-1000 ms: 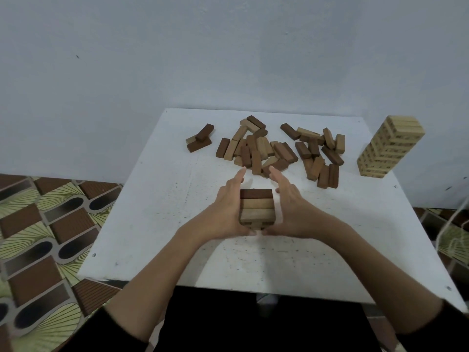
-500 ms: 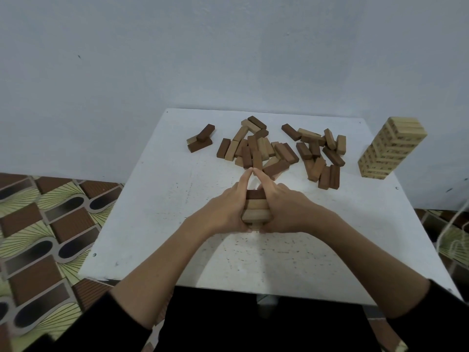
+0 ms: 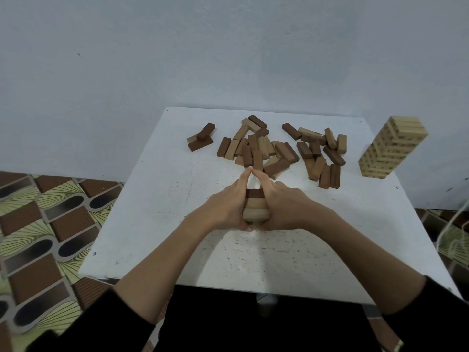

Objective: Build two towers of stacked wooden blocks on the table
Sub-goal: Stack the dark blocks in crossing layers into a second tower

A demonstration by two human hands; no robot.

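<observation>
Squaring-up time on the second tower – short stack of mixed dark and light wooden blocks (image 3: 255, 209) sitting mid-table, nearer the front edge, only a few layers tall with a dark block on top. Left hand (image 3: 223, 208) pressed flat against the left side, right hand (image 3: 284, 207) against the right side, fingers straight on both and index tips meeting just past the stack like a little tent. No curling round anything, just palms and fingers pushing inward to line the layers up. Finished-looking tall tower of light blocks (image 3: 392, 147) parked at the far right corner of the white table (image 3: 157, 199), well apart from the action. Big loose pile of dark and light blocks (image 3: 269, 148) scattered across the back, just beyond the fingertips, plus a small crossed bunch of blocks (image 3: 201, 139) off to the back left. Probably early days for tower two, lots of blocks left to go. Next up, most likely: ease both hands off without nudging the layers, reach forward into the pile, grab more blocks and lay them crosswise to the top layer. Main risk – dragging the top dark block askew on release, so a gentle straight-out let-go seems the way.
</observation>
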